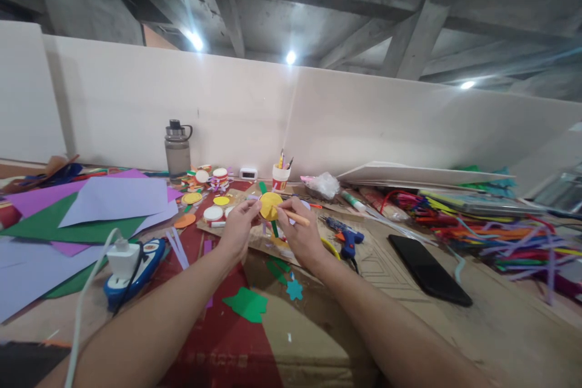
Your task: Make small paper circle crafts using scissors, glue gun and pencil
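Observation:
My left hand [237,224] is closed on the edge of a round yellow paper disc [271,204], held above the table. Green strips [262,188] stick out above and below the disc. In my right hand [301,235] is a slim, light wooden stick [299,219], like a pencil or tool handle, gripped between the fingers. Its front end meets or lies close to the disc; the tip is too small to make out. Below my hands lie a green paper scrap [248,304] and a blue paper flower [294,290].
Right of my hands are a blue glue gun [349,239], a black phone [430,270] and bundled coloured strips [500,236]. A blue power strip [136,276] and paper sheets [113,203] lie left. Behind stand a bottle [177,151] and a cup of pens [280,177].

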`<state>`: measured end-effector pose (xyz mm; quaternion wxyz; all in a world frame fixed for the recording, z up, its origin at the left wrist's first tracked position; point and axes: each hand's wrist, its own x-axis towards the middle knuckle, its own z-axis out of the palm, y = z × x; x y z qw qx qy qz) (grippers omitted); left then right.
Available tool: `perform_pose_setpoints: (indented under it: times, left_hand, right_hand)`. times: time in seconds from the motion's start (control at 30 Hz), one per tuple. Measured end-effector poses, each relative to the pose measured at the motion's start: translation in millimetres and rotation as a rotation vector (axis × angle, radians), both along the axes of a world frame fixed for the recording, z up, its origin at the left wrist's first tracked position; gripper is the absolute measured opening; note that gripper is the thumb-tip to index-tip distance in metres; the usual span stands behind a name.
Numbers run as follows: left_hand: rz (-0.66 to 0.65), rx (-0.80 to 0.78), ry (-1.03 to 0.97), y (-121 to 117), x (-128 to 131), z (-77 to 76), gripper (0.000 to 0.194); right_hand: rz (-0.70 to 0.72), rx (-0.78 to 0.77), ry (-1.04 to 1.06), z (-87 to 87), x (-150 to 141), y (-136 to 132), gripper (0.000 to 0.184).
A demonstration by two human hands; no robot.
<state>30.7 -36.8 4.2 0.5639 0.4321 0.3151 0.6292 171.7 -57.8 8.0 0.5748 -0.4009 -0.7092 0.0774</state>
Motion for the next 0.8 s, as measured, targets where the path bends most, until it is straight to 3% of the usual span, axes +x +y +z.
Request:
perform_pose_setpoints:
  times: [0.47, 0.8]
  left_hand:
    - [-0.001, 0.007, -0.004, 1.7, -0.8, -2.3, 0.032]
    - [0.036, -0.046, -0.056, 8.5, -6.8, -3.7, 0.035]
  right_hand:
    - [0.001, 0.004, -0.031, 0.7, 0.9, -0.2, 0.017]
    - [0.036, -0.114, 0.369, 3.2, 5.0, 1.5, 0.015]
